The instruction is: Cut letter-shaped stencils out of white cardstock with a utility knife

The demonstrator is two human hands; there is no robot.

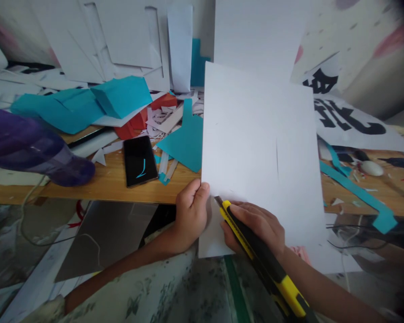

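A large white sheet of card (pixel 256 148) lies over the near edge of a wooden table (pixel 107 181), with a short slit cut in it right of centre. My left hand (pixel 190 217) pinches the sheet's lower left edge, thumb on top. My right hand (pixel 256 226) is wrapped round a yellow and black utility knife (pixel 256 251). The knife's blade tip rests on the sheet just right of my left thumb. The knife's handle runs back along my right forearm.
A black phone (pixel 139 160) lies left of the sheet among teal paper pieces (pixel 185 139) and white offcuts. A purple translucent object (pixel 30 146) sits at the far left. White boards lean at the back. A printed sheet with black characters (pixel 346 119) lies right.
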